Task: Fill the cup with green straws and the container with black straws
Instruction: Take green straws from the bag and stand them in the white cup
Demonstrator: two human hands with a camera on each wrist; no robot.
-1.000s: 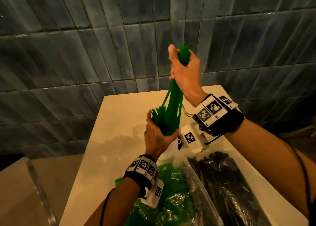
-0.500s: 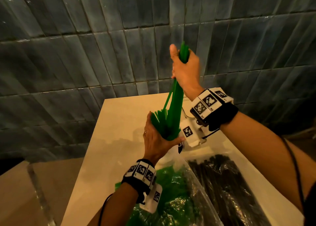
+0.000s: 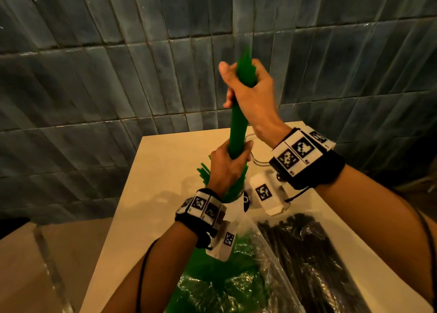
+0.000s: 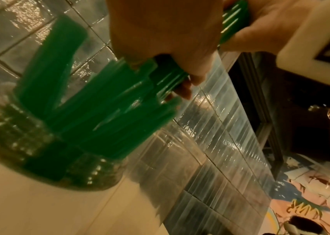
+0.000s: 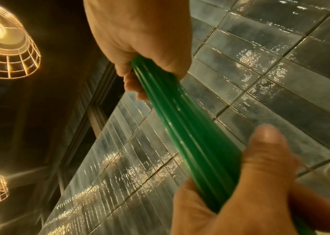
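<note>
Our right hand [image 3: 250,92] is clenched round the top of the green straws [image 3: 238,125], and our left hand [image 3: 227,168] is wrapped round the same bundle lower down, just above the cup [image 4: 45,152]. That is the change: a second ago the left hand sat down at the cup's mouth among fanned-out straws, and now it has slid up and squeezed the loose ones into one tight column. We read that as gathering the bunch so it drops in cleanly; the cup already holds plenty of green, so this half looks well along. The bundle's long axis runs nearly upright, top end tipped slightly towards the tiled wall [image 3: 118,76], bottom end in the cup, which stands towards the far edge of the table [image 3: 151,194]. At the near edge lie a bag of green straws [image 3: 224,286] and, beside it towards the right edge, the black straws [image 3: 314,260], bagged. The clear container [image 3: 257,161] shows just behind the hands, seemingly unfilled.
</note>
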